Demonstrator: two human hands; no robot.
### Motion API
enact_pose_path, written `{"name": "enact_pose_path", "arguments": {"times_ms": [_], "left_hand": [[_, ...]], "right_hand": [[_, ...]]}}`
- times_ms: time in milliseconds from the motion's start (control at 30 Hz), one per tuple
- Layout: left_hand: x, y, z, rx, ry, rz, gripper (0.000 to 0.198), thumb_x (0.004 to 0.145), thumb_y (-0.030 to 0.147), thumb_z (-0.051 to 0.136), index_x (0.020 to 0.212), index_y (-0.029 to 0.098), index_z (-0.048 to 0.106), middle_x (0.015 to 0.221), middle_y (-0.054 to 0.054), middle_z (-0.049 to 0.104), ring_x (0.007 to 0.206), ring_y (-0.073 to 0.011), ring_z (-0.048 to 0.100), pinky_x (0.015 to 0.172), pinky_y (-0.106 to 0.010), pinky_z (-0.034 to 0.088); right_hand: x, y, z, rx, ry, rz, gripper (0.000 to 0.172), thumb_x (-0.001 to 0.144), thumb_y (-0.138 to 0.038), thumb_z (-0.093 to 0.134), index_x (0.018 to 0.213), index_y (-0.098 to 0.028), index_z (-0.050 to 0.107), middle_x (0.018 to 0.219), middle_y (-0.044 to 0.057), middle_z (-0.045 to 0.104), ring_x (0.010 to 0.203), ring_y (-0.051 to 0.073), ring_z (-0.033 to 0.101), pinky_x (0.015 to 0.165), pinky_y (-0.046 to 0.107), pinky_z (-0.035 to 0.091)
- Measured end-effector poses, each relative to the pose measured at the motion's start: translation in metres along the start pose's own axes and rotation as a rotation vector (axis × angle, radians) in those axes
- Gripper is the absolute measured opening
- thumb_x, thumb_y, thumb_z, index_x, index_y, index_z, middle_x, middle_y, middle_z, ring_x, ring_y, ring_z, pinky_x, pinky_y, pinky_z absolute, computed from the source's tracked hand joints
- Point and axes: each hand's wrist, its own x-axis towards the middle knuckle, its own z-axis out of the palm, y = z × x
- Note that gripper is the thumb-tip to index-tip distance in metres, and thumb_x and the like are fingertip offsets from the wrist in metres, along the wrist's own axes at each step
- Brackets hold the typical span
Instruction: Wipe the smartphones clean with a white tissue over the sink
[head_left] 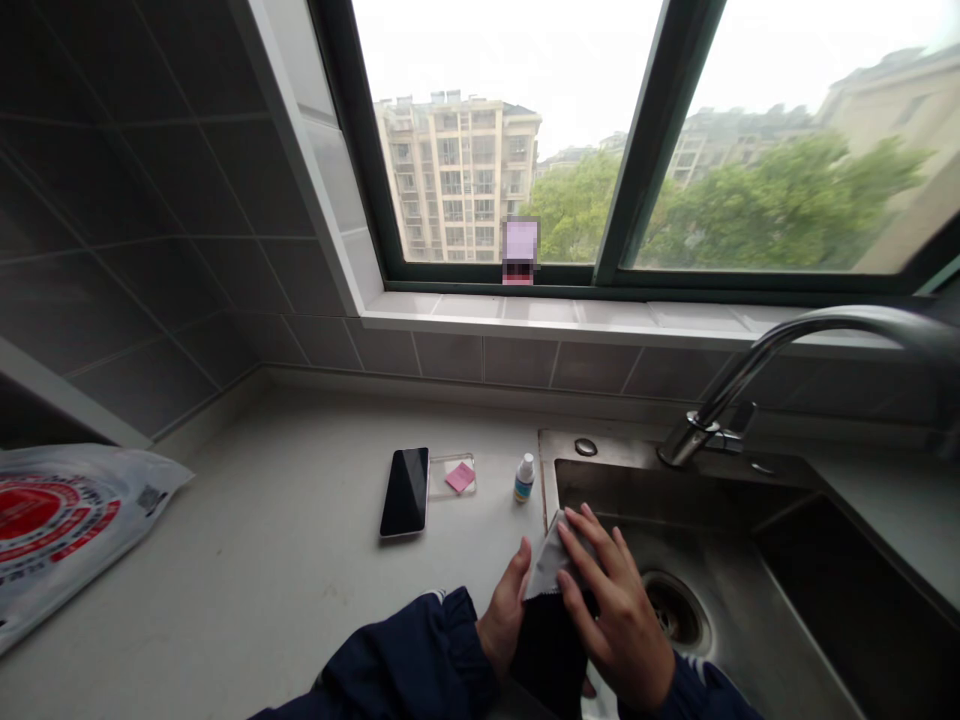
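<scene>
Over the front edge of the steel sink (675,510), my left hand (505,612) and my right hand (615,610) together hold a grey cloth (553,557). My right fingers spread over the cloth, and my left thumb presses its other side. Below it hangs a black flat item (550,652), partly hidden by my hands; I cannot tell what it is. On the counter to the left lie a black smartphone (405,492), a clear tray with a pink square (453,476), and a small white-capped bottle (524,478).
A chrome faucet (750,385) arches over the sink from the right. A white-and-red plastic bag (67,530) lies at the counter's left. Dark wall tiles (150,230) rise at the left, and a window (495,140) stands behind the counter.
</scene>
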Motion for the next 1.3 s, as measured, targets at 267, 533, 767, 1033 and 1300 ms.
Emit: {"name": "enact_pose_path", "arguments": {"times_ms": [267,533,767,1033,1300], "left_hand": [[0.002,-0.003,-0.005,-0.012,0.063,0.079,0.074,0.089,0.064,0.037,0.141,0.013,0.046,0.133,-0.017,0.058,0.126,-0.0351,0.050,0.110,-0.049,0.027],[0.005,-0.006,-0.015,-0.060,0.147,0.136,0.074,0.087,0.062,0.046,0.135,0.006,0.052,0.127,-0.019,0.061,0.126,-0.0331,0.050,0.112,-0.042,0.026],[0.005,-0.004,-0.011,-0.083,0.177,0.124,0.074,0.084,0.062,0.051,0.132,0.005,0.055,0.126,-0.019,0.062,0.128,-0.0330,0.048,0.113,-0.041,0.025],[0.004,-0.006,-0.011,-0.092,0.204,0.149,0.075,0.084,0.062,0.051,0.137,0.009,0.051,0.135,-0.018,0.056,0.133,-0.0340,0.042,0.114,-0.043,0.022],[0.006,-0.003,-0.009,-0.114,0.151,0.138,0.071,0.081,0.059,0.059,0.132,0.010,0.056,0.137,-0.016,0.055,0.138,-0.0321,0.036,0.117,-0.038,0.017]], "right_hand": [[0.002,0.002,0.002,-0.038,-0.020,-0.038,0.057,0.095,-0.025,0.045,0.150,-0.020,0.031,0.153,0.011,0.036,0.145,0.032,0.025,0.111,0.060,0.029],[0.002,0.001,-0.002,-0.069,-0.059,-0.232,0.055,0.093,-0.023,0.051,0.146,-0.017,0.039,0.151,0.009,0.040,0.144,0.031,0.027,0.116,0.057,0.016],[0.004,0.001,-0.004,-0.071,-0.068,-0.256,0.053,0.093,-0.022,0.052,0.145,-0.017,0.040,0.151,0.008,0.039,0.144,0.029,0.028,0.118,0.053,0.011],[0.002,0.001,0.000,-0.102,-0.071,-0.153,0.057,0.095,-0.024,0.048,0.149,-0.018,0.032,0.154,0.007,0.035,0.145,0.028,0.025,0.116,0.052,0.016],[0.005,0.000,-0.004,-0.093,-0.101,-0.275,0.057,0.093,-0.026,0.053,0.147,-0.016,0.038,0.152,0.008,0.038,0.145,0.029,0.026,0.119,0.051,0.009]]}}
